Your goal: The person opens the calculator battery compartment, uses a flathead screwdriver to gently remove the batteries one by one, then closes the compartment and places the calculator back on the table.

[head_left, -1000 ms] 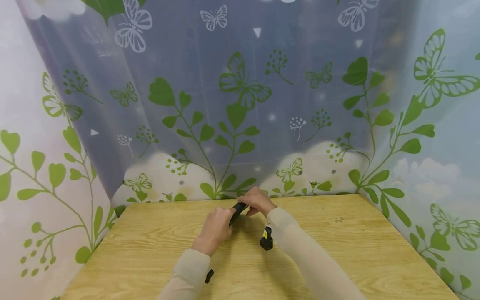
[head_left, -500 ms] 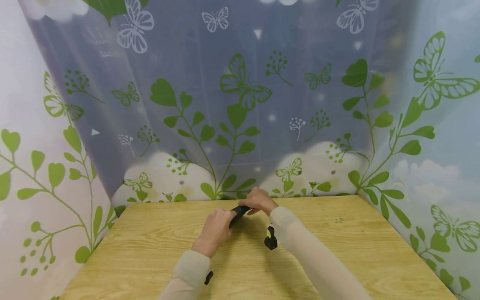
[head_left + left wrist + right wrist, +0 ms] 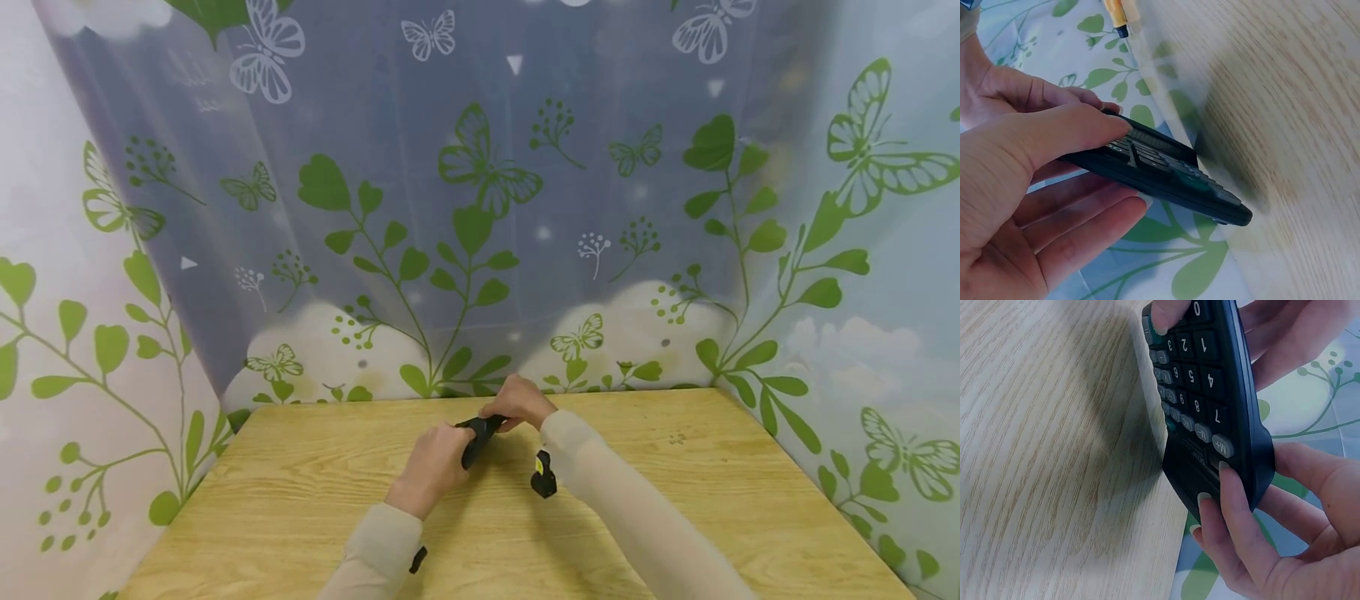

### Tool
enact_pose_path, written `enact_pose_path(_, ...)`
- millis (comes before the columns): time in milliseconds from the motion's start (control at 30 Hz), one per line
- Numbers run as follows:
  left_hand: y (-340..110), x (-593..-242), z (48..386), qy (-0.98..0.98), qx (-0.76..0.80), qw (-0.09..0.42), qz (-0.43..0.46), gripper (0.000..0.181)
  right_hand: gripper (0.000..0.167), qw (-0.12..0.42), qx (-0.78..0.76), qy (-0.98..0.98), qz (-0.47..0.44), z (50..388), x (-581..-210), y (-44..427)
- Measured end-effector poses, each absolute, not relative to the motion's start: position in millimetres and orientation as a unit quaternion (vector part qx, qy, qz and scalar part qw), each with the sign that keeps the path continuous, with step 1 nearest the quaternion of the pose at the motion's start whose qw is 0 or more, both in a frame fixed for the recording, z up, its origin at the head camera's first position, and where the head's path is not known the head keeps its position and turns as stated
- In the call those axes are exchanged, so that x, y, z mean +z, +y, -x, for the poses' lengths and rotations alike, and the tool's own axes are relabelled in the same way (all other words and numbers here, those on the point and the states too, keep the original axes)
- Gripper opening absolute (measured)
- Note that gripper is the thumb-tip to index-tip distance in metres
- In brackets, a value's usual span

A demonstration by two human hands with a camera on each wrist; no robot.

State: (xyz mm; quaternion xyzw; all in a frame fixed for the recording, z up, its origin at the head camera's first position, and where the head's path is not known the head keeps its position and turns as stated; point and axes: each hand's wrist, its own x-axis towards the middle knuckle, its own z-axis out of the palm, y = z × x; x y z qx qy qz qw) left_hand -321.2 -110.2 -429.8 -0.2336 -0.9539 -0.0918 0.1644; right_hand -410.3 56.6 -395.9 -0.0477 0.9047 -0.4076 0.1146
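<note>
A black calculator (image 3: 480, 439) is held in the air over the far part of the table, tilted on edge. My left hand (image 3: 431, 467) grips its keypad end; in the left wrist view the thumb (image 3: 1094, 125) presses over the keys, with fingers underneath. At the display end, my right hand (image 3: 517, 402) pinches the casing, fingertips (image 3: 1238, 500) on the front face and thumb behind. Number keys (image 3: 1191, 376) show upside down in the right wrist view. Fingers partly cover the display end, and no reading can be seen.
The wood-grain table (image 3: 637, 500) ends at a back curtain (image 3: 600, 108) printed with butterflies and leaves. Similar printed sheets stand at both sides. A black and yellow device (image 3: 543, 475) hangs beneath the right wrist, a small black piece (image 3: 417, 559) by the left sleeve.
The calculator has turned from a steep slant to a flatter one, so more of its dark face shows. My right hand has shifted slightly right; the left keeps its hold.
</note>
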Motion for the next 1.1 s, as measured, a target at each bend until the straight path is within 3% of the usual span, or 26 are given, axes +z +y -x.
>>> enact_pose_path(567, -112, -433, 321, -0.962, -0.123, 0.112, 0.215, 0.046, 0.019, 0.115, -0.447, 0.886, 0.042, 404, -396, 56)
enact_pose_path(933, -123, -413, 317, -0.967, -0.148, 0.066, 0.196, 0.052, 0.012, 0.111, -0.467, 0.875, 0.065, 407, -394, 66)
enact_pose_path(1100, -133, -407, 321, -0.971, -0.16, 0.071, 0.164, 0.048, 0.011, 0.129, -0.484, 0.862, 0.078, 409, -393, 73)
